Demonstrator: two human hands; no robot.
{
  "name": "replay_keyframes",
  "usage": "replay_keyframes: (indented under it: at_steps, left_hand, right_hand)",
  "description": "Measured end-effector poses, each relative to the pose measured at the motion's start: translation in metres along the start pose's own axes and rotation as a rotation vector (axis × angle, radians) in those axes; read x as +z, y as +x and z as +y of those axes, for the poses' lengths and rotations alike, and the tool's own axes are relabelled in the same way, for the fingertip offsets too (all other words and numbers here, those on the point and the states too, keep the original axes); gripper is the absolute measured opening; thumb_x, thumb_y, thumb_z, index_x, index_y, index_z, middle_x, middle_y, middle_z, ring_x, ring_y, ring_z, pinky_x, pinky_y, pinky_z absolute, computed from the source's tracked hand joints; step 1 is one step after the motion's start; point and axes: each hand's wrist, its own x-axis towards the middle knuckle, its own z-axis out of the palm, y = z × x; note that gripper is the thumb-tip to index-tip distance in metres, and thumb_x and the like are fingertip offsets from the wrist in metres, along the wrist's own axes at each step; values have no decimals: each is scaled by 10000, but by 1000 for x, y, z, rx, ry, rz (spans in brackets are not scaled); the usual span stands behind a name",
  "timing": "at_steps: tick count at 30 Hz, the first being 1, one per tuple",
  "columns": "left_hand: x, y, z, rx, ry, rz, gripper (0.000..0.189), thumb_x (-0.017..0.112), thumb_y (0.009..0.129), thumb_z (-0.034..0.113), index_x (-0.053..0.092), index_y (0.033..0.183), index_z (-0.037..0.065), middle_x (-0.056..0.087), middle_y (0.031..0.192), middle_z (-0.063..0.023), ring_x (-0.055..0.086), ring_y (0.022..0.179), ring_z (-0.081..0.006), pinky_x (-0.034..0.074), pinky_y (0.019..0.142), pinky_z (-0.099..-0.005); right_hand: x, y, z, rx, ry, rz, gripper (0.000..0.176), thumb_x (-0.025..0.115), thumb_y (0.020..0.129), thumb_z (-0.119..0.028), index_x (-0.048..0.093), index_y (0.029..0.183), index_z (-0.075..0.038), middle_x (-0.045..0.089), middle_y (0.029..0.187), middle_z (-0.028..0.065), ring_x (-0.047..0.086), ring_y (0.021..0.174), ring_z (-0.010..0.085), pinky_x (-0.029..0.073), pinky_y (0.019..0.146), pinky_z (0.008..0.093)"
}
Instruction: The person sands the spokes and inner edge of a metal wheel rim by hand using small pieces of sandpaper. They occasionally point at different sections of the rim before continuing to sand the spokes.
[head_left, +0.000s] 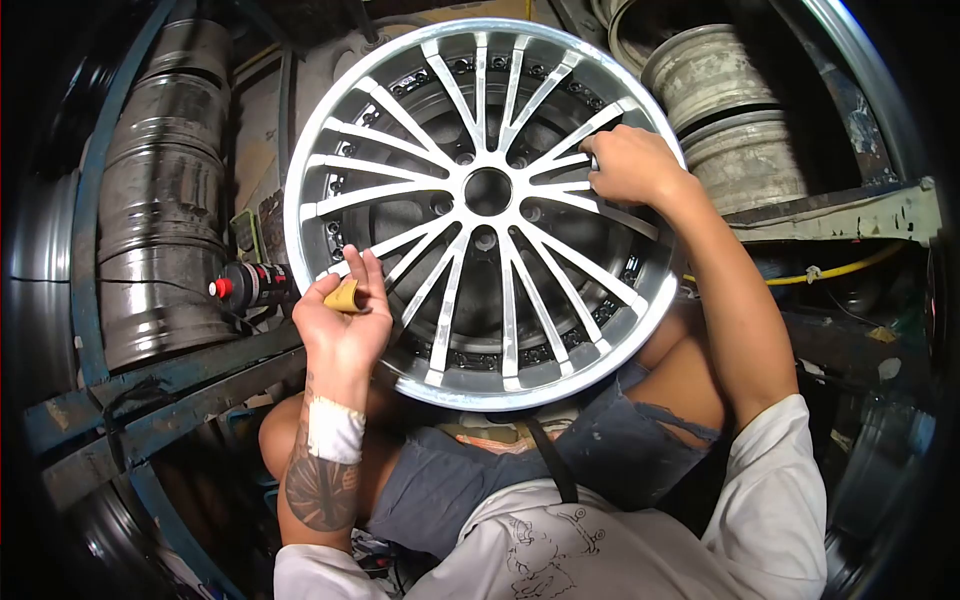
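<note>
A large alloy wheel rim (487, 160) with bright silver spokes and a dark inner barrel fills the middle of the view, tilted up in front of my knees. My left hand (345, 310) is at its lower left edge, palm up, pinching a small folded yellow-tan piece that looks like sandpaper (343, 297). Over the spokes at the upper right, my right hand (635, 165) is closed with its fingers curled down. A small dark and pale bit shows at those fingertips; what it is I cannot make out.
Stacked steel rims (165, 200) stand on a rack at the left, with more worn rims (735, 120) at the upper right. A black bottle with a red cap (255, 285) lies beside the wheel. A yellow hose (840, 268) runs below the right shelf beam (830, 225).
</note>
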Motion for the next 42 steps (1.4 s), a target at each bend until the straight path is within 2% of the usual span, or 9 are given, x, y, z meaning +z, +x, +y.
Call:
replay_keyframes:
  at_steps: [5, 11, 16, 18, 19, 23, 25, 29, 42]
  left_hand:
    - [25, 9, -28, 250, 74, 141, 186, 417, 898, 11, 436, 1076, -36, 566, 906, -121, 654, 769, -215, 684, 908, -502]
    - [87, 81, -14, 363, 426, -25, 35, 422, 859, 8, 441, 858, 37, 488, 791, -110, 534, 655, -197, 674, 850, -520]
    - [126, 118, -63, 345, 907, -423, 492, 474, 906, 72, 556, 1330, -163, 508, 808, -116, 562, 640, -218, 619, 946, -508]
    - [128, 114, -68, 180, 1113, -570, 594, 476, 917, 103, 463, 1451, -157, 619, 1329, -187, 674, 797, -249, 602, 978, -515]
    - [130, 97, -77, 146, 1161, -575, 582, 423, 958, 163, 518, 1474, -89, 679, 1133, -160, 668, 852, -253, 578, 958, -440]
    - [142, 26, -87, 137, 1274, -843, 636, 417, 972, 183, 437, 1556, -68, 549, 1557, -240, 704, 1152, -318, 561, 992, -432]
    - [131, 12, -69, 62, 1198, -895, 612, 446, 983, 185, 455, 1539, -70, 650, 1384, -244, 679, 986, -272, 556, 939, -419]
    - [62, -5, -35, -141, 901, -466, 383, 578, 972, 191, 585, 1278, -40, 657, 1096, -156, 610, 881, -250, 521, 831, -403]
    - [2, -35, 39, -365, 546, -189, 672, 511, 1041, 291, 298, 1541, -104, 472, 1539, -360, 576, 1355, -487, 600, 1002, -503]
  right_hand:
    - [17, 0, 20, -88, 18, -4, 481, 655, 767, -141, 779, 1227, -78, 761, 1032, 268, 736, 1001, 415, 579, 961, 479]
    - [22, -74, -17, -83, 192, -129, 337, 663, 761, -202, 765, 917, 79, 709, 848, 348, 728, 880, 490, 598, 898, 519]
    - [49, -132, -106, 88, 526, -161, 408, 692, 832, -323, 769, 806, 76, 724, 793, 302, 748, 811, 460, 616, 817, 500]
    - [47, -131, -120, -17, 612, -241, 461, 686, 875, -367, 759, 789, 79, 721, 782, 295, 745, 798, 457, 606, 804, 510]
    - [42, -128, -123, -40, 654, -299, 477, 685, 888, -380, 757, 785, 80, 722, 784, 293, 745, 800, 453, 602, 803, 511]
    - [29, -123, -114, -185, 542, -348, 497, 699, 911, -439, 787, 878, 49, 731, 787, 270, 747, 809, 432, 599, 806, 496]
    - [-13, -117, -92, -152, 752, -404, 416, 687, 926, -431, 827, 947, -40, 753, 790, 227, 770, 824, 392, 612, 850, 474]
    - [6, -83, -33, -97, 363, 331, 352, 660, 887, -230, 780, 1144, -22, 757, 879, 260, 753, 847, 427, 606, 843, 514]
    - [6, -39, -28, -99, 24, -296, 505, 690, 822, -266, 690, 1257, -10, 750, 1142, 221, 721, 1100, 394, 581, 968, 487]
